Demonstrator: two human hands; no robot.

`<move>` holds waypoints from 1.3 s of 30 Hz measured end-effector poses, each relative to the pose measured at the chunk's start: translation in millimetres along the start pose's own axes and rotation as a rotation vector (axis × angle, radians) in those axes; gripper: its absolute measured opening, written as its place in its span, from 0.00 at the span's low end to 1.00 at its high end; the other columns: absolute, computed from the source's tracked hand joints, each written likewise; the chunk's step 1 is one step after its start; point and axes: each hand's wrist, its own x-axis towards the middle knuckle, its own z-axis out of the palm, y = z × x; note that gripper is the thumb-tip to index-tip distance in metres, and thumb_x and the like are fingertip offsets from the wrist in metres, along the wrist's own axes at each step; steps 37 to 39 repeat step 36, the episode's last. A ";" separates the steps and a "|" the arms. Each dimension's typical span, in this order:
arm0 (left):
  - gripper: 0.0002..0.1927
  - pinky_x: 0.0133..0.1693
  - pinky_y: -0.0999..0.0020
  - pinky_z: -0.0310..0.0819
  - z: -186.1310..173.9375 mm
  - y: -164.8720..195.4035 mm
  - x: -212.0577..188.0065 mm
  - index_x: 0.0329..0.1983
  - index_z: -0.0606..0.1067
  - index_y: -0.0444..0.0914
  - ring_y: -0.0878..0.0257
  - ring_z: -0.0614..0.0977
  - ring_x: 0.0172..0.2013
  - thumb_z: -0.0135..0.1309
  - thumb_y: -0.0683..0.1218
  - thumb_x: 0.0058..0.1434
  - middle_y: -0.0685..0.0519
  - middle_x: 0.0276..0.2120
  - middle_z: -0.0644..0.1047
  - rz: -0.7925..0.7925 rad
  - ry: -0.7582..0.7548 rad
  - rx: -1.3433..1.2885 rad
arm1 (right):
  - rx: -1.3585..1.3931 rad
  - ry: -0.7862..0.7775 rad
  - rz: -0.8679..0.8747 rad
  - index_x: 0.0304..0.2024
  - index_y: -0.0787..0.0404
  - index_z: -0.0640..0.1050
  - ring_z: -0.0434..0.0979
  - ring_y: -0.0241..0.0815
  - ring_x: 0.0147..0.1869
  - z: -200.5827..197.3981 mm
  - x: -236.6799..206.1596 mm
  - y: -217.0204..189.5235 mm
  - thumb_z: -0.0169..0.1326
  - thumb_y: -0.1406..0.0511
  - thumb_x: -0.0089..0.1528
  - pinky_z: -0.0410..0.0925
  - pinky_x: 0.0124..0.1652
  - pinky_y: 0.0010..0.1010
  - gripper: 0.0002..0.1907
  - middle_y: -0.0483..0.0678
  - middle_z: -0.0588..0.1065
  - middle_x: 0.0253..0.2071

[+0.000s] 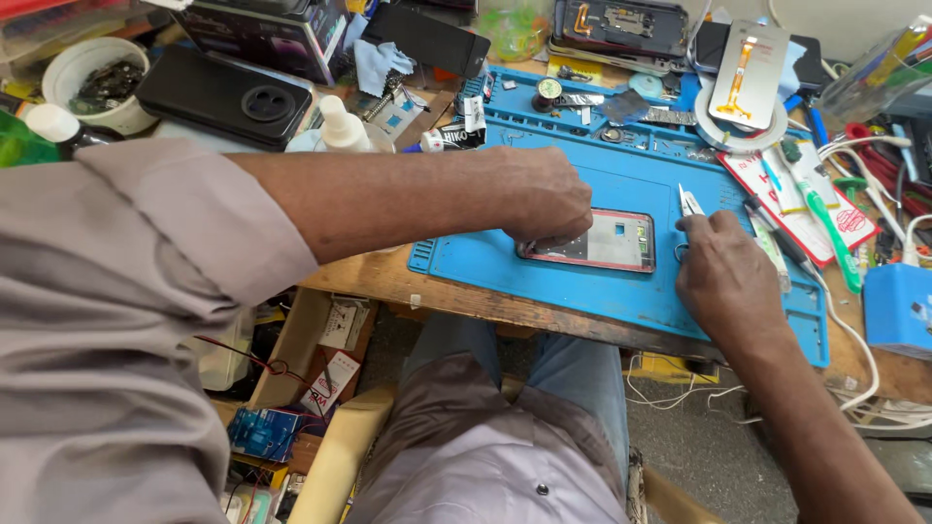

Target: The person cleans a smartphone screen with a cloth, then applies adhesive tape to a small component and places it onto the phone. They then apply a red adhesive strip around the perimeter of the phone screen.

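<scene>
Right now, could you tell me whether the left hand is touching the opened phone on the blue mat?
Touching. The head view shows the left hand with fingers pressed onto the left end of the opened phone, no gap visible.

Single head-worn view, steeply down, close over the blue mat [621, 184]

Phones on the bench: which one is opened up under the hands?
The red-framed phone lying flat on the blue mat, left hand pressing its end. The black phone at back left lies closed, untouched.
</scene>
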 end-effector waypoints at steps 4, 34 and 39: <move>0.04 0.30 0.55 0.81 -8.3 5.1 6.0 0.33 0.83 0.40 0.52 0.86 0.36 0.58 0.40 0.59 0.47 0.36 0.83 -0.034 -0.073 0.002 | 0.041 -0.038 0.023 0.53 0.62 0.78 0.78 0.62 0.48 -4.7 14.0 6.4 0.61 0.70 0.55 0.71 0.48 0.49 0.22 0.62 0.76 0.46; 0.14 0.38 0.51 0.83 -17.9 8.8 30.6 0.45 0.85 0.53 0.52 0.84 0.47 0.66 0.45 0.55 0.53 0.51 0.81 -0.060 -0.269 0.046 | 0.043 -0.469 -0.155 0.49 0.57 0.83 0.80 0.52 0.41 -48.4 -14.2 -136.2 0.61 0.50 0.56 0.67 0.48 0.45 0.24 0.54 0.78 0.39; 0.14 0.39 0.51 0.83 12.3 31.9 3.4 0.45 0.85 0.54 0.52 0.84 0.48 0.66 0.45 0.55 0.54 0.52 0.82 -0.063 -0.276 0.042 | 0.067 -0.424 -0.187 0.49 0.59 0.82 0.80 0.53 0.41 -45.5 -12.4 -137.5 0.61 0.51 0.55 0.67 0.47 0.46 0.26 0.56 0.78 0.39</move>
